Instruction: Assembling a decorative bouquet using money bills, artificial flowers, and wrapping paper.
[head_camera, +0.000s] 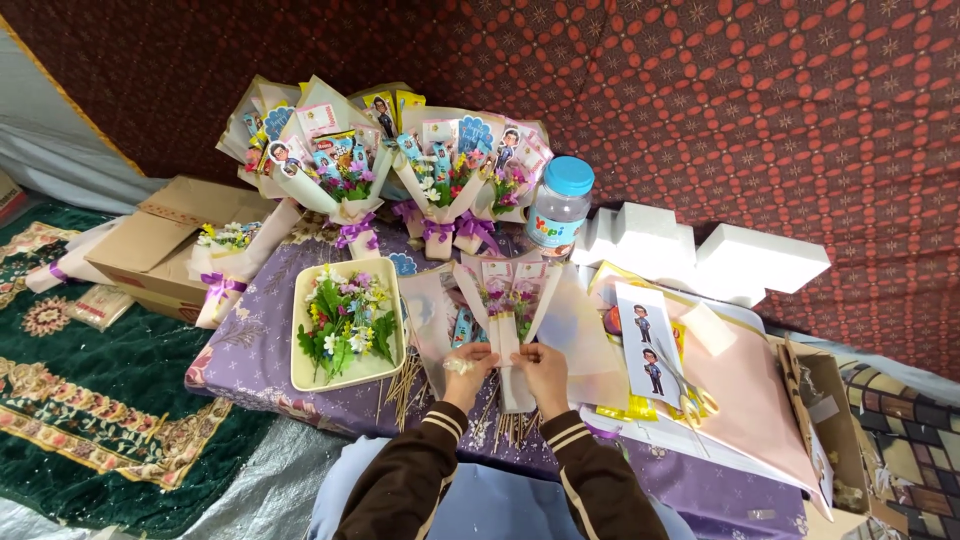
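A single head-worn camera looks steeply down and forward from just above the person, close over the low surface draped in purple cloth. It faces the patterned red fabric wall behind; the green carpet fills the lower left, both sleeves entering from the bottom edge.

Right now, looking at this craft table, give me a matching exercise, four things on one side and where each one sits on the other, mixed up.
Things:
1. tray of flowers
2. plastic jar
3. foam blocks
4. cardboard box

Places:
A. far right, against the patterned wall
B. left of the table, on the floor
C. behind the bouquet in the hands, blue lid
D. left of the left hand, on the purple cloth

Pairs: 1-D, 2-C, 3-A, 4-B
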